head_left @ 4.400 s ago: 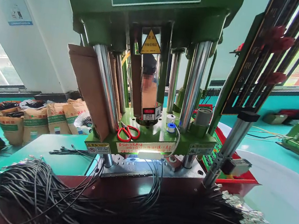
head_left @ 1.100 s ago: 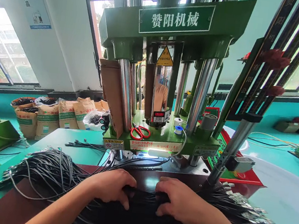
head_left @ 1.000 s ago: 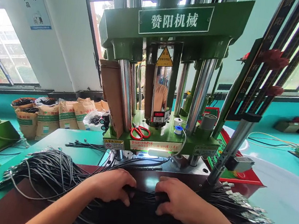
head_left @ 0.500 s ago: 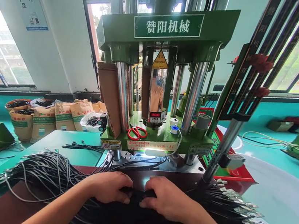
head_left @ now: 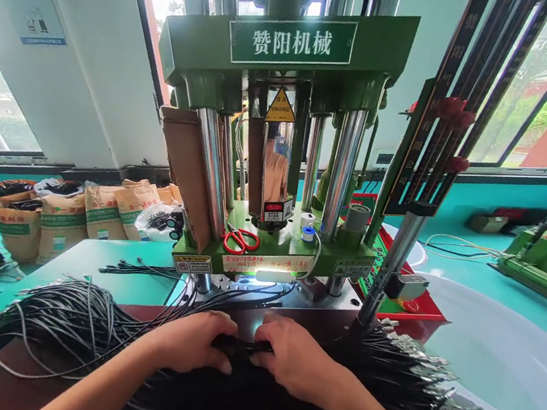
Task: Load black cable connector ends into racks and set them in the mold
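Observation:
Low in the middle of the view, my left hand [head_left: 195, 342] and my right hand [head_left: 291, 356] face each other a short gap apart. Thumb and fingers of each close on the black cable [head_left: 243, 346] running between them; whether it is one strand or several, I cannot tell. Below the hands is a dark mass of cables whose detail is lost in shadow. To the left, a heap of black cables [head_left: 67, 316] with metal ends spreads over the table. More cables with silvery connectors [head_left: 426, 380] fan out on the right.
Ahead stands a green press [head_left: 289, 46] with steel columns. Red-handled scissors [head_left: 241, 241] lie on its lower plate, above a lit lamp [head_left: 274, 276]. A metal post [head_left: 391, 267] and a red tray [head_left: 421, 308] are at right. Paper sacks [head_left: 62, 221] stand behind at left.
My view has turned slightly right, so the press and surroundings sit further left. Both hands keep nearly the same pose, and the cable between them shows more clearly as a line.

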Tool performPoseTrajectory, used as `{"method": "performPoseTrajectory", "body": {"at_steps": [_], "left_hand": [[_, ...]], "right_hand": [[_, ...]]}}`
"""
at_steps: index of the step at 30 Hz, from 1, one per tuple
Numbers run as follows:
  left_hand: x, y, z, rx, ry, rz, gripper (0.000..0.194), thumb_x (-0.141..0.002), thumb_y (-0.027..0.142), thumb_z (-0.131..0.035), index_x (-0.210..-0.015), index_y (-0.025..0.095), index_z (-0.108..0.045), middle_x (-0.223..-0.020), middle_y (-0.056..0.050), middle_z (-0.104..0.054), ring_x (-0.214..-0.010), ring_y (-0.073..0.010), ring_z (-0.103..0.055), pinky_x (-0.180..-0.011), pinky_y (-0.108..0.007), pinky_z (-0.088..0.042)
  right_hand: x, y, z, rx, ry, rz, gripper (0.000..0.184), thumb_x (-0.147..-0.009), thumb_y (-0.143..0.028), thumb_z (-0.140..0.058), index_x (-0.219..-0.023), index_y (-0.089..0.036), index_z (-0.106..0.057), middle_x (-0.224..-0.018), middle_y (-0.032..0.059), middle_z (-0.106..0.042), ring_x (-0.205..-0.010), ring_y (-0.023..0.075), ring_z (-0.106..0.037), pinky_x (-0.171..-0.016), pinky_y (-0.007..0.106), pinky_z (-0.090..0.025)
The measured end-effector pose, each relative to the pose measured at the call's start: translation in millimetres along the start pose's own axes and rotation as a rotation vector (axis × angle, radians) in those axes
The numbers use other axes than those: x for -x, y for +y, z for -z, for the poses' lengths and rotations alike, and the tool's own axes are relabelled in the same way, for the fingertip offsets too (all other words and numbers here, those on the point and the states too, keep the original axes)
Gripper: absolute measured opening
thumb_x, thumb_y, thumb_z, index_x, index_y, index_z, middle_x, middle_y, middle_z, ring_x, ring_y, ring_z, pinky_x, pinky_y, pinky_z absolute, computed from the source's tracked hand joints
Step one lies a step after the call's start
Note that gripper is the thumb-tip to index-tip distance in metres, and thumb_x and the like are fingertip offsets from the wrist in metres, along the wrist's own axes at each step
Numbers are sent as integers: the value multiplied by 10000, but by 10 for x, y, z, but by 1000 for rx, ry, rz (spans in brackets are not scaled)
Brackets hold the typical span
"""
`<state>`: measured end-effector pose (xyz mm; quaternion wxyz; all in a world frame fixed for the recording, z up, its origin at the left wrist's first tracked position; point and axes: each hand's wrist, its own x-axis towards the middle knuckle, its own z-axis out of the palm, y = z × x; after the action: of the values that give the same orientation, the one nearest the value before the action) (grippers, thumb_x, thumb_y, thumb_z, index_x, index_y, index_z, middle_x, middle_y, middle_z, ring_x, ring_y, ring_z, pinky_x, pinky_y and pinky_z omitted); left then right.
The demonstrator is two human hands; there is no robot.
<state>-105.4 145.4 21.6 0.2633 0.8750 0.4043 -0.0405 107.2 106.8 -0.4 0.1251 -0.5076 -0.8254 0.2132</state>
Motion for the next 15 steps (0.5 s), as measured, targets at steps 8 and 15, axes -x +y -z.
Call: {"method": "performPoseTrajectory", "body": {"at_steps": [8,15], "left_hand": [[130,17,31,58,98,-3,185,-849,386,-531,-925,230,-595,-898,9,-625,-837,-170,-556,-729,-261,-388],[183,-63,179,367,96,42,311,-882,479,-457,-976,187,-509,-666,56,-495,-627,-107,-445,-588,-218,-364]], "right_hand": [[29,-75,-10,48,88,53,127,-835,-248,-600,-934,-181,-643,-993,56,-661,-906,211,-610,-772,285,-427],[574,921,147,344,261,-292,322,-755,-66,-479,-1031,-162,-616,-1070,118,-663,-1003,269,-610,-839,360,-442]]}}
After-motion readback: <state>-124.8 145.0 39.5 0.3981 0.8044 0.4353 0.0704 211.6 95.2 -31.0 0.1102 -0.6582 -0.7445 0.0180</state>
